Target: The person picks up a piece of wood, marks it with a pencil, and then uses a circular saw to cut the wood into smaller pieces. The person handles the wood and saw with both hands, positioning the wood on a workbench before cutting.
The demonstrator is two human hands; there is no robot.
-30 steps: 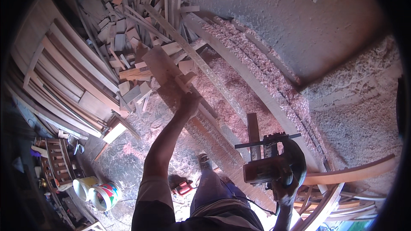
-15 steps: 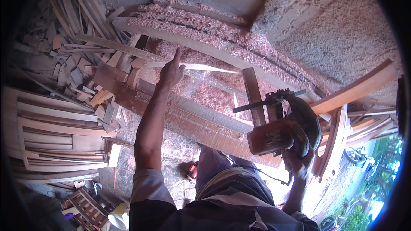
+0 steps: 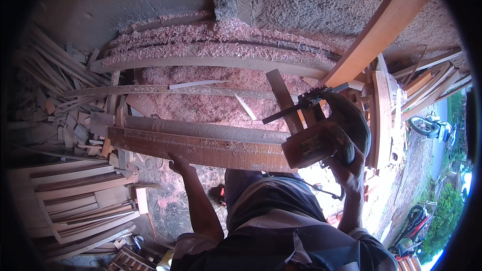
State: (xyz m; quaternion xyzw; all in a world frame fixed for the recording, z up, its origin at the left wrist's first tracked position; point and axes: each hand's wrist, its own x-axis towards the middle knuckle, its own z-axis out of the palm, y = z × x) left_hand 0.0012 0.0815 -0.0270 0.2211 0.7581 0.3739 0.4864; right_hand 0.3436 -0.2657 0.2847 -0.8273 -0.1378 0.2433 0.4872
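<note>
My right hand (image 3: 350,171) grips the handle of a dusty circular saw (image 3: 310,148), which has a guide bar at its front and a cord hanging below. The saw is over the right end of a long brown board (image 3: 201,145) that lies across my front, with a short upright plank (image 3: 278,90) beyond it. My left hand (image 3: 182,165) is at the near edge of the board, fingers apart and not wrapped round it; I cannot tell whether they touch it.
Shaving-covered curved beams (image 3: 221,61) and pink shavings (image 3: 181,103) lie beyond. Offcuts (image 3: 75,130) and curved frames (image 3: 75,193) fill the left. An orange curved plank (image 3: 376,30) leans at right. Two motorbikes (image 3: 429,126) (image 3: 411,226) stand outside to the right, a red tool (image 3: 221,195) below.
The view has swung round to the right. My left hand has moved from over the boards down to the near edge of the brown board. My right hand still holds the saw.
</note>
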